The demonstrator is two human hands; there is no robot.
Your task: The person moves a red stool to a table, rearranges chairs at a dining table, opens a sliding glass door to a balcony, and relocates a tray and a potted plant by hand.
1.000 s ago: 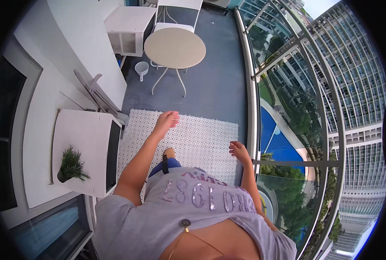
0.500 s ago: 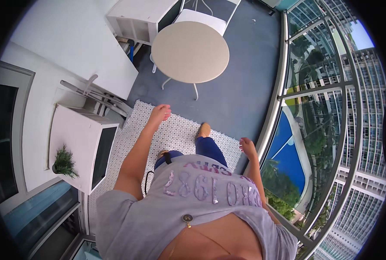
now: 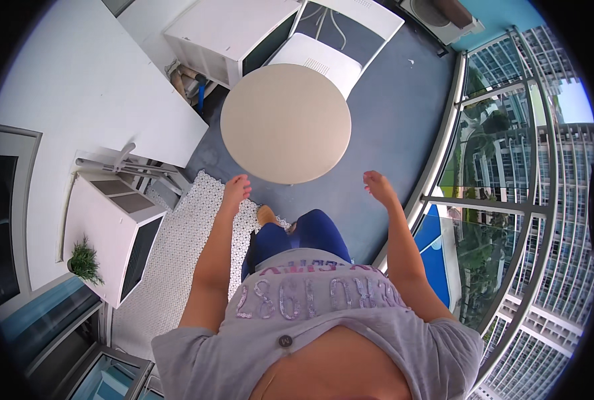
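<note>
A round beige table (image 3: 285, 123) stands straight ahead of me. My left hand (image 3: 235, 194) hangs in the air just short of its near left edge, fingers loosely bent and apart, with nothing seen in them. On the other side, my right hand (image 3: 379, 187) is held out near the table's right edge, clear of it, its fingers slightly curled and holding nothing that I can see. Behind the table a white folding chair (image 3: 320, 61) stands with its seat partly hidden by the tabletop.
White cabinets (image 3: 137, 223) line the left wall, one bearing a green potted plant (image 3: 85, 261). Folded grey furniture (image 3: 133, 163) leans there. A white patterned mat (image 3: 170, 267) covers part of the grey floor. A glass railing (image 3: 490, 167) runs along the right; an air-conditioning unit (image 3: 443, 20) stands far right.
I have moved forward, so the table and chair are closer. Both hands have come up toward the table's near edge, the right one moving forward the most.
</note>
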